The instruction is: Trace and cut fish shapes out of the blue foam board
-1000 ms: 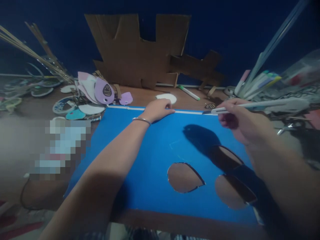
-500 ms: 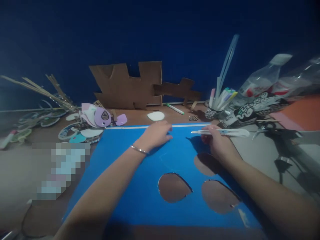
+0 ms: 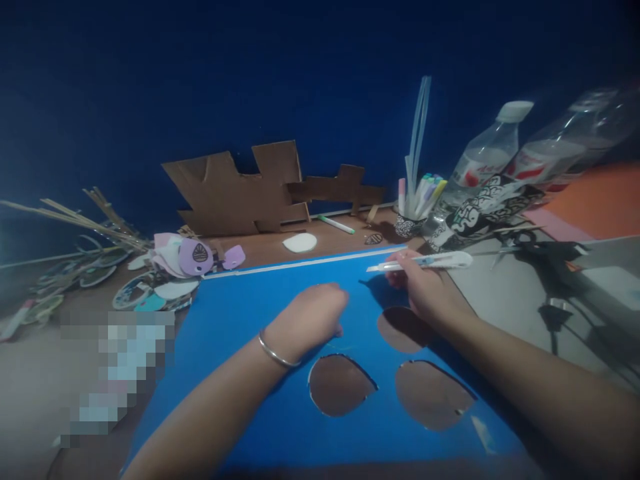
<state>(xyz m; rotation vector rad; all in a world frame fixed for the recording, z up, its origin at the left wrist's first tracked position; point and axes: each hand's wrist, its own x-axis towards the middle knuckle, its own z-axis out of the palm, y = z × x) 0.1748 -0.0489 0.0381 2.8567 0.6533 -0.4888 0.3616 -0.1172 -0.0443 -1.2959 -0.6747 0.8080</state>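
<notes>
A blue board [image 3: 240, 413] lies before me with several teardrop-shaped holes cut through it, brown surface showing inside them. My right hand [image 3: 420, 283] grips a white craft knife [image 3: 435, 261] near the board's far right edge. The blade points left, just above the board, and casts a shadow there. Over the middle of the board, above the left hole, is my left hand [image 3: 317, 313], its fingers curled and pressed together. Whether anything is under those fingers is hidden. A silver bangle circles the left wrist.
Behind the board stand cut brown cardboard [image 3: 235, 193], a white teardrop piece [image 3: 300, 242] and a green-tipped marker [image 3: 337, 225]. Right: a pen cup [image 3: 410, 225], bottles [image 3: 487, 150] and a black plug [image 3: 555, 313]. Left: sticks, paper pieces [image 3: 195, 257] and rings.
My left hand has moved nearer along the board and its fingers have curled in. My right hand still holds the knife. The view has shifted slightly, moving the background.
</notes>
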